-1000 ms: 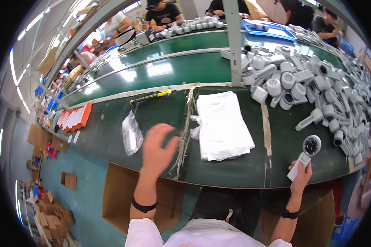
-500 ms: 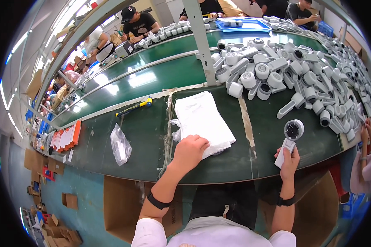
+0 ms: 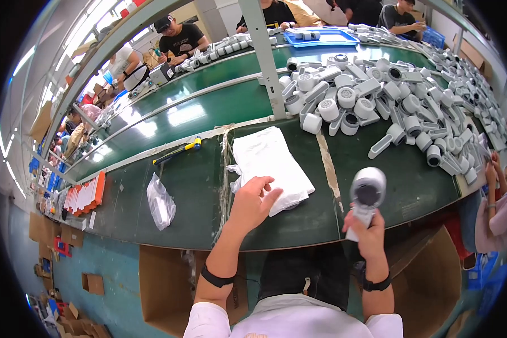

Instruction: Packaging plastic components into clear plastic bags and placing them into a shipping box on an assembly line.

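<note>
My right hand (image 3: 369, 235) grips the handle of a white handheld device (image 3: 366, 196) with a round dark face, held upright over the near edge of the green table (image 3: 180, 186). My left hand (image 3: 250, 203) reaches forward with fingers spread, its fingertips on the near edge of a stack of white plastic bags (image 3: 271, 161) lying flat on the table. Both wrists wear black bands.
A large heap of white handheld devices (image 3: 388, 101) covers the table's right half. A crumpled clear bag (image 3: 160, 200) lies at left, a yellow-and-blue tool (image 3: 179, 150) behind it. Orange-edged cards (image 3: 84, 194) sit far left. Other people work across the belt and at right. Cardboard boxes stand below.
My left hand moved right from the bare table to the stack of bags. My right hand raised the device and brought it closer.
</note>
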`<state>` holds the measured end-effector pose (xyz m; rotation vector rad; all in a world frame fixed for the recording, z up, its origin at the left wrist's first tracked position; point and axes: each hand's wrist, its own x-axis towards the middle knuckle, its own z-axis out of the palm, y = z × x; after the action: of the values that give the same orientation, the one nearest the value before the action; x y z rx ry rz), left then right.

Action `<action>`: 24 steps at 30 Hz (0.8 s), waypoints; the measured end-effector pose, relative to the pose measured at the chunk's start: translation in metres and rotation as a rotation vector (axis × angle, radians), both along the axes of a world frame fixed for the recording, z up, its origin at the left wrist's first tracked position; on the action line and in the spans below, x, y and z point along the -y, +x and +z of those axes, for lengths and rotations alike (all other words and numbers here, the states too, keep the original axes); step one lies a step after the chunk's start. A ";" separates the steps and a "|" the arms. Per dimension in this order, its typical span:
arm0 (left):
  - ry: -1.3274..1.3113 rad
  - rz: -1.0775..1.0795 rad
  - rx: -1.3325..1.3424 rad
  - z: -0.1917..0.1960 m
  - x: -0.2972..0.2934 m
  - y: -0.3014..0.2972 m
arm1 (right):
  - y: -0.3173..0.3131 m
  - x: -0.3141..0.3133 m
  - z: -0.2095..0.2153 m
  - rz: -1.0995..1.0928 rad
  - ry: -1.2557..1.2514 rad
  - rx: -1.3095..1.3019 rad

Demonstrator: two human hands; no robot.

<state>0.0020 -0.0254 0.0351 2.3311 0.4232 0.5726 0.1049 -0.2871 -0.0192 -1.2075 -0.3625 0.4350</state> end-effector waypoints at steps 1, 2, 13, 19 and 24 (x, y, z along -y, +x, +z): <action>0.001 -0.006 0.003 0.000 0.001 0.000 | -0.007 -0.003 -0.004 0.063 0.016 -0.004; 0.055 -0.022 0.010 -0.002 0.000 -0.002 | -0.013 -0.006 -0.004 0.127 0.011 -0.024; -0.255 0.003 0.163 -0.024 0.006 0.007 | -0.036 -0.080 0.020 -0.044 -0.038 -0.142; -0.349 0.027 0.298 -0.025 0.031 -0.002 | -0.025 -0.129 0.016 -0.245 -0.156 0.168; -0.507 0.124 0.452 -0.028 0.029 -0.010 | -0.024 -0.132 0.011 -0.266 -0.196 0.102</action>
<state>-0.0083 -0.0541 0.0071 1.6440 0.4375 0.9080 0.0810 -0.1547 -0.0085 -1.4506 -0.2455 0.1810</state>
